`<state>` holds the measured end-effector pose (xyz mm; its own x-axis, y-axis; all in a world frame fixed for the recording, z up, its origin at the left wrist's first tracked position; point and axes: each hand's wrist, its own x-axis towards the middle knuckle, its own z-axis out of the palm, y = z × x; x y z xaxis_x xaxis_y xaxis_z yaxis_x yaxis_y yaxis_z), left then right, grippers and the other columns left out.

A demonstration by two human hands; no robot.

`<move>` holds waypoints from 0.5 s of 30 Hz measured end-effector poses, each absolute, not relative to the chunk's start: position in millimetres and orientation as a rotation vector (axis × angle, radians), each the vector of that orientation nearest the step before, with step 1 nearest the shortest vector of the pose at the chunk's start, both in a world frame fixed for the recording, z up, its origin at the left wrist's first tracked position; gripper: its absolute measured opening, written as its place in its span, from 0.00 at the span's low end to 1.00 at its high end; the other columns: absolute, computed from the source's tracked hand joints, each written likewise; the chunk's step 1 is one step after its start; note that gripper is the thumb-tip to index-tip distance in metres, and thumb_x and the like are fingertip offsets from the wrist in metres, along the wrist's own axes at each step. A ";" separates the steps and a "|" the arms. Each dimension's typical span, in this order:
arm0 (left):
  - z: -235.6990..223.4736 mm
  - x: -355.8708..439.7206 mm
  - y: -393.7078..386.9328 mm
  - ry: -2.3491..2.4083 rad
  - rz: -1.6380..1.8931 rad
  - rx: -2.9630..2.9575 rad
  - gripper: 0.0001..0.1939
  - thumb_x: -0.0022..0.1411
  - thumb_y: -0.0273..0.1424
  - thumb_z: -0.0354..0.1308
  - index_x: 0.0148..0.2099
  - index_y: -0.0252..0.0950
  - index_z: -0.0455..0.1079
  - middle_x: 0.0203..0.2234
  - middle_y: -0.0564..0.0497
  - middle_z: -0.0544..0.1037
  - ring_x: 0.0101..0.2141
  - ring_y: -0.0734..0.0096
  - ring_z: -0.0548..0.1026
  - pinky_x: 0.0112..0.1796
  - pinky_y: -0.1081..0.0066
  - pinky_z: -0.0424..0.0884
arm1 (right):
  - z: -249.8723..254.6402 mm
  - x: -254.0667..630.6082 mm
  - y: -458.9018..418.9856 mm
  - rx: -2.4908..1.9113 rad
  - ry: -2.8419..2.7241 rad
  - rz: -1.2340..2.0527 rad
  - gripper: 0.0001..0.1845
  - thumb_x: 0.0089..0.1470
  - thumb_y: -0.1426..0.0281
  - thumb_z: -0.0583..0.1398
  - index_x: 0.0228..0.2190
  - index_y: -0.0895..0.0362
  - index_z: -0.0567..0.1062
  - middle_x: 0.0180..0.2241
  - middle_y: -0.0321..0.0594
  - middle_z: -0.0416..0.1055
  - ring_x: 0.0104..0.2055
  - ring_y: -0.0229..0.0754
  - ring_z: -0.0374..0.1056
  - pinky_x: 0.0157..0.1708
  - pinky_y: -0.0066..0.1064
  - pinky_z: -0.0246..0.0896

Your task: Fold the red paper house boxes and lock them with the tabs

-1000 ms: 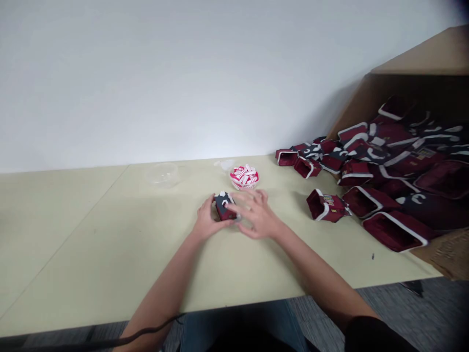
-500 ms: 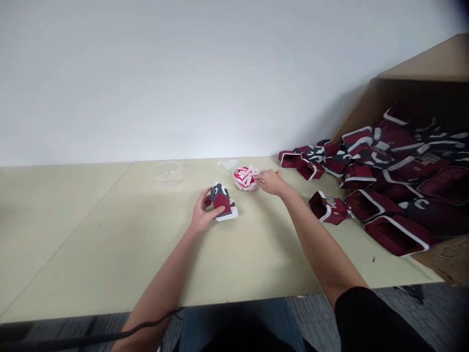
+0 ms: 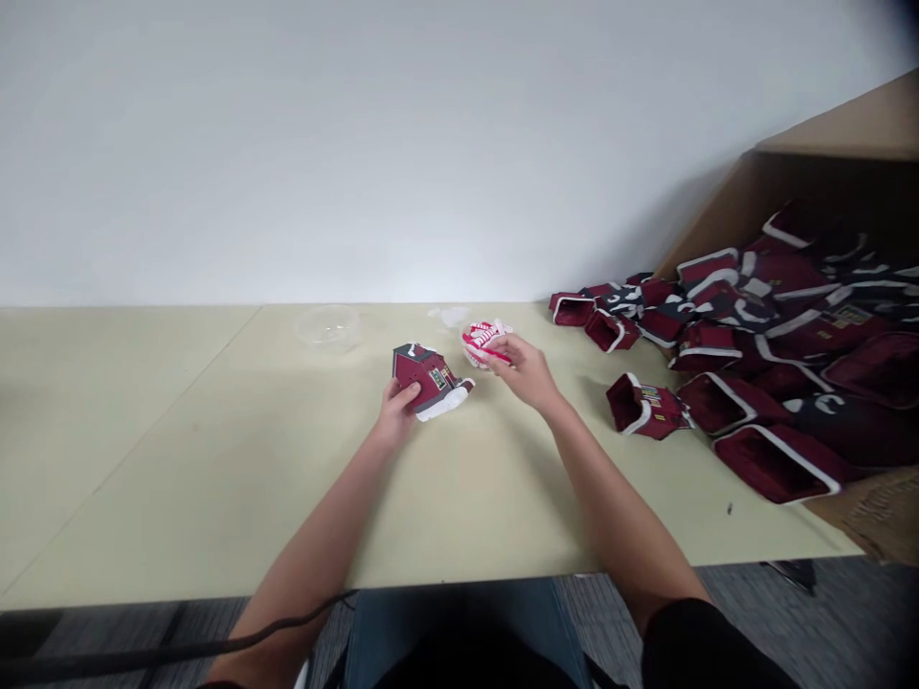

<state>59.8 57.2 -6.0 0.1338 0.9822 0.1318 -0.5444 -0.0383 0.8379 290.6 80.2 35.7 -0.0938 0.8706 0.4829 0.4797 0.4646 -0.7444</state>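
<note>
Bench (image 3: 179, 478): pale cream, a seam crossing it, filling the lower view. Cardboard box (image 3: 825, 182) lying tipped, well to the right of the strip bowl (image 3: 465, 352), with a heap of maroon shoe-shaped pieces (image 3: 725, 287) spilling out onto the bench, white trim and dark panels on each. One loose piece (image 3: 642, 407) lying apart from the heap, nearer the bowl. Clear plastic dish (image 3: 326, 327) to the left of the bowl; small clear scrap (image 3: 449, 316) just behind it.

Left grip (image 3: 397, 413), just left of the bowl: fingers closed around one shoe-shaped piece (image 3: 423, 375), held tilted above the bench, white sole edge pointing toward the bowl. Right grip (image 3: 524, 371), touching the bowl's right side: thumb and fingers pressed together on a red-and-white strip (image 3: 488, 349), the hold partly hidden, so unclear whether the strip is clear of the bowl.

Risks, as judged: strips lying interlaced in the bowl, so a pull could snag others and drag or tip so light a bowl. Tilted piece resting in one hand only, liable to slip or crush if squeezed. Thin cable (image 3: 179, 655) lying along the left forearm, a possible snag if that arm swings wide.
</note>
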 end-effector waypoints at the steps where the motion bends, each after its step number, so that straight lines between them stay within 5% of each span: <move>1: -7.5 61.1 57.4 0.629 1.371 0.928 0.27 0.42 0.40 0.73 0.45 0.36 0.74 0.42 0.45 0.81 0.46 0.48 0.78 0.52 0.51 0.72 | 34.3 279.8 71.8 -1.073 -1.696 0.521 0.12 0.56 0.61 0.62 0.36 0.57 0.75 0.36 0.42 0.78 0.36 0.41 0.73 0.35 0.31 0.66; 7: -11.6 66.0 55.5 0.632 1.350 0.946 0.29 0.40 0.39 0.75 0.45 0.34 0.74 0.41 0.44 0.81 0.42 0.54 0.80 0.45 0.60 0.76 | 38.5 240.5 37.9 -0.962 -1.673 0.488 0.10 0.52 0.63 0.65 0.34 0.56 0.80 0.31 0.39 0.78 0.29 0.38 0.69 0.31 0.30 0.65; 15: -15.8 68.6 53.3 0.636 1.281 0.986 0.29 0.41 0.41 0.74 0.45 0.35 0.74 0.41 0.43 0.81 0.42 0.50 0.79 0.46 0.54 0.75 | 35.1 252.9 38.5 -0.931 -1.642 0.586 0.11 0.55 0.61 0.62 0.33 0.55 0.80 0.34 0.40 0.77 0.29 0.37 0.67 0.30 0.30 0.63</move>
<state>68.6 53.3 -15.8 0.2098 0.9695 0.1267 -0.4848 -0.0094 0.8746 252.9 38.5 35.1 -0.0857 0.8180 0.5687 0.2733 0.5682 -0.7762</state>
